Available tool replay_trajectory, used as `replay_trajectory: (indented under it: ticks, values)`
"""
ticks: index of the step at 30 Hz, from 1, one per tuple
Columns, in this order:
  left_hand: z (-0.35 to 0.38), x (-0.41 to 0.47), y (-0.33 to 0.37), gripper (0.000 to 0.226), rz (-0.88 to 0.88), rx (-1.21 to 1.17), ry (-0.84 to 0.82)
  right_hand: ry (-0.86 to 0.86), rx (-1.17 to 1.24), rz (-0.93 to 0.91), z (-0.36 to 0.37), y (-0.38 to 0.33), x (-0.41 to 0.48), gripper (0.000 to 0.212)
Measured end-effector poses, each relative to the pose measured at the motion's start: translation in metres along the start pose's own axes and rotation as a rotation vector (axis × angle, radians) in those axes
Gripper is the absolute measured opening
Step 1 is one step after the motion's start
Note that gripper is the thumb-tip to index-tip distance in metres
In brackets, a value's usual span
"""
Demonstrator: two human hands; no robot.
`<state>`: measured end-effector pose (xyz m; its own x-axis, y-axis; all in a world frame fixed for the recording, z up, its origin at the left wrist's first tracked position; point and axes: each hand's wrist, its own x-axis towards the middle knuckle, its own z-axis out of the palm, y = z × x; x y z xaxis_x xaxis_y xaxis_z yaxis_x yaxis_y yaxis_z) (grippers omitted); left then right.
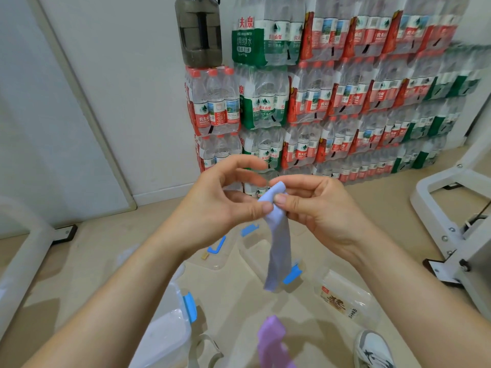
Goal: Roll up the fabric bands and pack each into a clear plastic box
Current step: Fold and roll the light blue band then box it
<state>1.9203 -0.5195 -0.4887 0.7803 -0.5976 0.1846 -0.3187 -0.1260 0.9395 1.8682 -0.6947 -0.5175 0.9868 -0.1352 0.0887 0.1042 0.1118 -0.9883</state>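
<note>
A pale blue fabric band (pixel 278 251) hangs in the air in front of me. Its top end is pinched between the thumbs and fingers of my left hand (pixel 225 197) and my right hand (pixel 318 208); the rest dangles loose toward the floor. Below it lies an open clear plastic box (pixel 255 251) with blue clips, and its clear lid (pixel 215 251) lies to the left. A closed clear box (pixel 170 330) with a blue clip stands at the lower left. A purple fabric band (pixel 272 343) lies at the bottom middle.
Stacked packs of water bottles (pixel 332 102) fill the back wall, with a dark jug (pixel 199 30) on top. A clear labelled container (pixel 342 298) lies on the floor at right. A white metal frame (pixel 451 208) stands at right, a shoe (pixel 374 349) at the bottom right.
</note>
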Motion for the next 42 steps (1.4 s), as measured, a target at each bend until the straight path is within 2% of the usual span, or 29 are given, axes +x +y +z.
replay_trajectory:
  ticks: [4,6,10,18,21,24,27,31,35,42]
  values:
    - [0.003,0.003,-0.004,0.01,-0.102,-0.119,0.08,0.079,-0.014,-0.032,0.004,0.0,0.0,0.02]
    - [0.004,0.004,-0.007,0.003,-0.102,-0.121,0.152,0.1,-0.088,-0.068,0.005,0.0,-0.002,0.019]
    - [0.003,0.007,-0.012,0.007,-0.043,-0.042,0.25,0.089,-0.269,-0.102,0.008,-0.003,-0.003,0.013]
    - [0.001,0.006,-0.012,0.019,0.028,0.084,0.266,0.108,-0.16,-0.044,0.006,-0.003,-0.003,0.013]
    - [0.001,0.007,-0.015,0.02,0.01,0.043,0.246,0.106,-0.159,-0.044,0.006,-0.003,-0.004,0.015]
    - [-0.001,0.007,-0.017,0.011,-0.046,-0.052,0.196,0.106,-0.224,-0.076,0.006,-0.006,-0.005,0.018]
    - [-0.003,0.008,-0.019,0.016,-0.106,-0.058,0.141,0.115,-0.294,-0.107,0.006,-0.006,-0.005,0.022]
    - [-0.001,0.009,-0.02,0.012,-0.144,-0.106,0.183,0.112,-0.328,-0.099,0.006,-0.007,-0.005,0.025]
    - [0.0,0.009,-0.02,0.008,-0.169,-0.17,0.198,0.104,-0.284,-0.042,0.005,-0.007,-0.005,0.019]
    - [-0.004,0.008,-0.022,0.016,-0.212,-0.181,0.132,0.092,-0.332,-0.049,0.006,-0.007,-0.006,0.021]
